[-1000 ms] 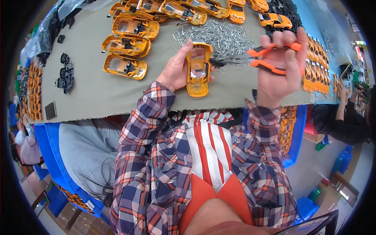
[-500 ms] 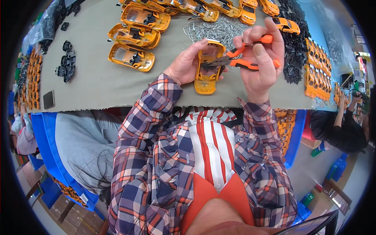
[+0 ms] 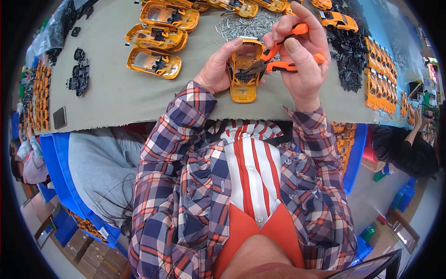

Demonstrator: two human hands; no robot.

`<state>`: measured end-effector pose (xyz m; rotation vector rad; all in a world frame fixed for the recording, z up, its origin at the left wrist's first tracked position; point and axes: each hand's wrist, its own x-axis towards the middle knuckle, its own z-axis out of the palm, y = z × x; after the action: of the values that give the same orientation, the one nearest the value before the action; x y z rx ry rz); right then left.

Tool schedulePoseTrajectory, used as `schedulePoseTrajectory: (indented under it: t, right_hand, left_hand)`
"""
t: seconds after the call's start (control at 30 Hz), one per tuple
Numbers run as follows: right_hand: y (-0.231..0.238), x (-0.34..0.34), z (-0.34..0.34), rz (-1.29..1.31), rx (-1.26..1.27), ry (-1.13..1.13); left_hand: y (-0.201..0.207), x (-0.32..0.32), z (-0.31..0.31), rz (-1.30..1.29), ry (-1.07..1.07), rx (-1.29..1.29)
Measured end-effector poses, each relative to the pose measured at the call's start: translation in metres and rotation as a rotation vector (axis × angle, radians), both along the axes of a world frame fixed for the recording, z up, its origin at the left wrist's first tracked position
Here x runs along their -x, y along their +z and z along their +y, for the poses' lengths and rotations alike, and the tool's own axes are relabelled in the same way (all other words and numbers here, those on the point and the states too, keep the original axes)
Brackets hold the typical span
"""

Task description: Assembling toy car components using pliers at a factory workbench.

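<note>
Grey cloth (image 3: pixel 116 101) lies below; I see the left hand (image 3: pixel 215 69) gripping a yellow car shell (image 3: pixel 244 94) above it, right hand (image 3: pixel 304 65) clasping orange pliers (image 3: pixel 282 67) at its hollow side; a white label (image 3: pixel 103 232) looks unreadable.

Grey-green table (image 3: pixel 111 102): car shells (image 3: pixel 154 63), metal bits (image 3: pixel 241 29), phone (image 3: pixel 59 117).

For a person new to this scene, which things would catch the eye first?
Probably the orange-handled pliers in the right hand, their jaws over the orange car shell in the left hand. Next, the heap of silvery metal pieces beyond and similar shells to the left.
</note>
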<state>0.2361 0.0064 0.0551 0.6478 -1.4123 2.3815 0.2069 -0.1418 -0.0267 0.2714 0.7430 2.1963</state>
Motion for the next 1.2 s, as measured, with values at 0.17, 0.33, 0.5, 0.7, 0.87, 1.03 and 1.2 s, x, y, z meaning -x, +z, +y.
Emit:
schedulePoseTrajectory:
  t: [0.17,0.33,0.5,0.7,0.87,1.03,1.2]
  right_hand:
    - [0.001,-0.003,0.0,0.056,-0.028,-0.005]
    - [-0.001,-0.006,-0.006,0.072,-0.03,-0.014]
    - [-0.003,-0.008,-0.011,0.089,-0.127,-0.01]
    - [0.003,0.003,-0.003,-0.009,-0.1,0.098]
    - [-0.002,0.014,0.004,-0.065,0.049,0.107]
    - [-0.009,0.023,0.005,-0.119,0.166,0.146]
    - [-0.008,-0.015,-0.018,0.089,-0.052,-0.125]
  left_hand:
    - [0.006,-0.002,0.001,-0.004,0.038,-0.001]
    - [0.009,-0.003,0.002,0.002,0.052,-0.01]
    - [0.008,-0.002,0.002,0.049,0.083,0.016]
    - [0.006,-0.004,0.004,0.011,0.061,0.01]
    - [0.006,-0.009,0.008,-0.024,0.042,0.003]
    - [0.006,-0.009,0.01,-0.03,0.067,-0.018]
    - [0.005,0.0,0.005,0.023,0.208,0.061]
